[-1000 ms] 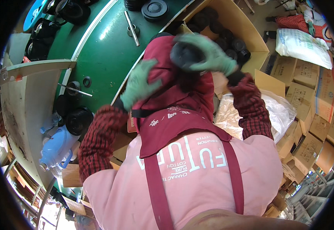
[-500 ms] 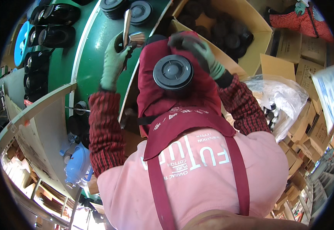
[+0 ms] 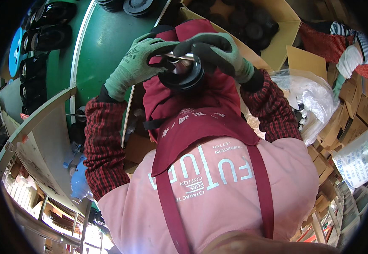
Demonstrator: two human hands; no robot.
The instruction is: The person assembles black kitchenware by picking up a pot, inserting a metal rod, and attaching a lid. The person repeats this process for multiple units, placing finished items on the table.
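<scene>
Gripping opposite ends of a straight silver metal bar [image 3: 187, 56], the green-gloved left hand [image 3: 144, 59] and green-gloved right hand [image 3: 218, 53] are curled closed, its shiny cylindrical socket [image 3: 183, 66] meeting a round black plastic lid [image 3: 184, 84] over the maroon cloth apron [image 3: 218, 99].

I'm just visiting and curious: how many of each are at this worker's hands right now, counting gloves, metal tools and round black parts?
Green gloves: 2
Metal tool: 1
Round black part: 1
Total: 4
</scene>
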